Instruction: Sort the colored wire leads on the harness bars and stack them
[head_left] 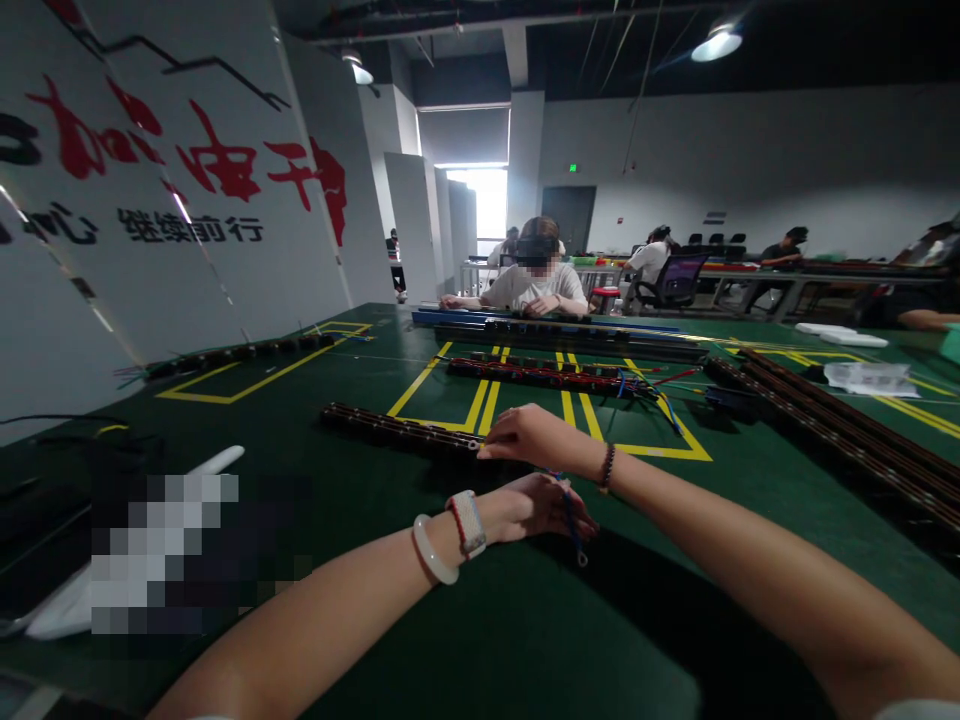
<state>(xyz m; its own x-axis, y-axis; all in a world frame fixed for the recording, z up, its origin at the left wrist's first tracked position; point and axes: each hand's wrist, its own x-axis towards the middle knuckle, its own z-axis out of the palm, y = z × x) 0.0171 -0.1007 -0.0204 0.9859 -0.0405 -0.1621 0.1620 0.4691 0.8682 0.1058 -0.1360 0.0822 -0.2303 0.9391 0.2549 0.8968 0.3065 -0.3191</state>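
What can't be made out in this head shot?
All in the head view:
Dark strip: right end hidden by the right hand.
Blue wires: grip unclear, left hand and shadow obscure it.
Ring terminal by the right fingertips: too small to tell if pinched.
White object, left: pixelated.
Brown rails: cut off by the right edge.

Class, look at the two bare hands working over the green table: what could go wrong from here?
The blue wire runs past the left hand, its ring terminal beyond the fingers, so it might slip or snag. The beaded bracelet looks close to that wire and could catch it. Farther off, the red-wired strip has loose ends that a reaching arm might tug.
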